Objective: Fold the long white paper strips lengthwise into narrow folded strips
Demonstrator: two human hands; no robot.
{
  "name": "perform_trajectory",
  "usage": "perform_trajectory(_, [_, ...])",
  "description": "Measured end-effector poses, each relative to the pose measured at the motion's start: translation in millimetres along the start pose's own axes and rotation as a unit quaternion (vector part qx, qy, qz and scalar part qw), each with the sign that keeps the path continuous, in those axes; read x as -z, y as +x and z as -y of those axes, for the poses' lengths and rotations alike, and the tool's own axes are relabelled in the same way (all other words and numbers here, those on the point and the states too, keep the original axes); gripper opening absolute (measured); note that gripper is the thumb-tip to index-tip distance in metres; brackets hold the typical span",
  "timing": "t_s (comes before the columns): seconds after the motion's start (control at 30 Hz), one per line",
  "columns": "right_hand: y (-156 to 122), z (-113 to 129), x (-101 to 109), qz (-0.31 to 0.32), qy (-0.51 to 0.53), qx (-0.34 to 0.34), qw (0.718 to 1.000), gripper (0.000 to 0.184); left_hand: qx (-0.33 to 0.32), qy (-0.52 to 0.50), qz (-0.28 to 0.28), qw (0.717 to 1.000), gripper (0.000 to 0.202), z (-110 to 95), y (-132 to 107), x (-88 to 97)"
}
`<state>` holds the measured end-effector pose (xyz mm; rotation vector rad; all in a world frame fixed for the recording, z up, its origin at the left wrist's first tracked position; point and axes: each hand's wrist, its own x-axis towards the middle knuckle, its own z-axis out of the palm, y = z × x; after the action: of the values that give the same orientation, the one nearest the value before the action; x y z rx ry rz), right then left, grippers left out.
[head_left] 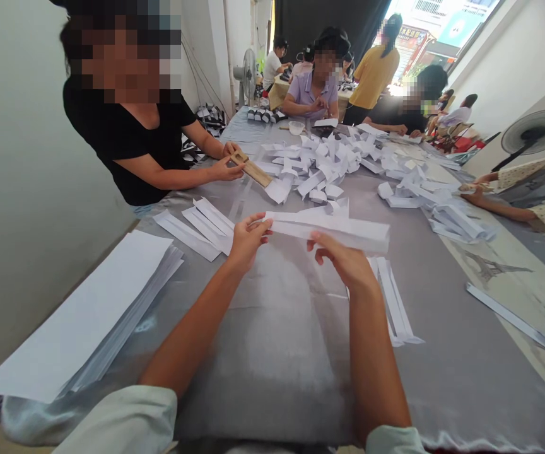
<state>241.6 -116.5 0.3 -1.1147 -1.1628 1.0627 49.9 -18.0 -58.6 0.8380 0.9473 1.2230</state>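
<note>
A folded strip of white paper (334,228) is held up above the table, reaching from left to right in front of me. My left hand (250,239) is closed on its left end, thumb on the near side. At the strip's lower edge is my right hand (341,255), its fingers bent and apart. One fingertip overlaps the paper there; no firm grip shows, and part of the hand's far side is hidden. Under and behind my hands lie folded paper strips (209,226) to the left and more long strips (393,302) to the right.
A tall stack of white sheets (87,309) lies at the left table edge. Heaped folded paper (320,157) covers the table's middle. Across at left, a co-worker holds a wooden tool (256,170). One strip (509,315) lies far right; a fan (537,132) stands behind.
</note>
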Motion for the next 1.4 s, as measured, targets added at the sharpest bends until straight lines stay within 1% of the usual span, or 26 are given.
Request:
perform_trajectory(0.03, [-4.8,4.6,0.4,0.084,-0.028,-0.018,0.996,0.040,0.006,-0.013,-0.004,1.000,0.057,-0.7,1.1,1.8])
perform_trajectory(0.07, [-8.9,8.3,1.2,0.163,-0.053,-0.037,0.985,0.055,0.013,-0.026,-0.004,1.000,0.057,-1.5,1.8,3.5])
perform_trajectory(0.1, [-11.8,10.8,2.2,0.230,-0.075,-0.053,0.969,0.068,0.020,-0.038,-0.001,0.999,0.057,-2.3,2.1,5.2])
perform_trajectory(0.13, [-13.4,11.8,3.2,0.283,-0.093,-0.070,0.952,0.074,0.023,-0.049,0.007,0.999,0.056,-3.2,2.1,6.6])
perform_trajectory(0.17, [-13.7,11.3,3.8,0.318,-0.110,-0.083,0.938,0.072,0.023,-0.056,0.021,0.998,0.056,-4.0,1.6,7.6])
perform_trajectory(0.2, [-12.7,9.6,3.9,0.333,-0.125,-0.092,0.930,0.062,0.021,-0.057,0.039,0.997,0.057,-4.8,0.7,8.2])
perform_trajectory(0.23, [-10.8,7.0,3.4,0.327,-0.135,-0.097,0.930,0.051,0.018,-0.052,0.058,0.997,0.057,-5.7,-0.6,8.3])
perform_trajectory(0.27, [-8.2,3.9,2.3,0.301,-0.140,-0.099,0.938,0.041,0.015,-0.039,0.076,0.996,0.058,-6.7,-2.3,7.8])
perform_trajectory(0.3, [-5.3,0.9,0.7,0.258,-0.136,-0.099,0.951,0.035,0.014,-0.021,0.091,0.996,0.058,-7.7,-4.3,6.8])
perform_trajectory(0.37, [-0.2,-3.9,-3.7,0.152,-0.109,-0.097,0.978,0.037,0.011,0.012,0.113,0.993,0.057,-9.4,-8.8,3.9])
perform_trajectory(0.4, [1.5,-5.3,-5.9,0.110,-0.096,-0.099,0.984,0.041,0.009,0.023,0.126,0.992,0.056,-9.9,-10.9,2.3])
perform_trajectory(0.43, [2.6,-6.3,-7.9,0.079,-0.089,-0.100,0.988,0.043,0.005,0.032,0.140,0.990,0.055,-10.2,-12.6,0.8])
perform_trajectory(0.47, [3.2,-6.8,-9.5,0.061,-0.092,-0.101,0.989,0.044,0.002,0.038,0.155,0.987,0.053,-10.1,-14.0,-0.5])
perform_trajectory(0.53, [3.2,-7.9,-11.1,0.048,-0.114,-0.097,0.988,0.043,-0.004,0.049,0.180,0.983,0.052,-9.6,-15.4,-2.1])
perform_trajectory(0.63, [3.0,-10.7,-10.5,0.042,-0.136,-0.079,0.987,0.039,-0.016,0.053,0.201,0.978,0.049,-9.5,-15.6,-2.8])
perform_trajectory(0.8, [4.8,-13.4,-10.2,0.009,-0.107,-0.062,0.992,0.033,-0.029,0.056,0.244,0.968,0.041,-10.4,-15.8,-3.9])
perform_trajectory(0.93, [5.6,-12.7,-13.0,-0.020,-0.086,-0.066,0.994,0.032,-0.040,0.064,0.226,0.971,0.041,-7.6,-16.3,-6.0])
perform_trajectory(1.0, [5.5,-13.6,-14.4,-0.019,-0.085,-0.067,0.994,0.032,-0.047,0.069,0.222,0.972,0.042,-6.5,-17.2,-7.5])
perform_trajectory(1.17, [5.0,-17.6,-17.0,-0.006,-0.085,-0.053,0.995,0.042,-0.063,0.079,0.213,0.972,0.040,-6.8,-20.1,-10.6])
perform_trajectory(1.4, [6.1,-18.7,-18.0,-0.019,-0.081,-0.041,0.996,0.039,-0.070,0.084,0.203,0.973,0.040,-3.5,-20.0,-10.6])
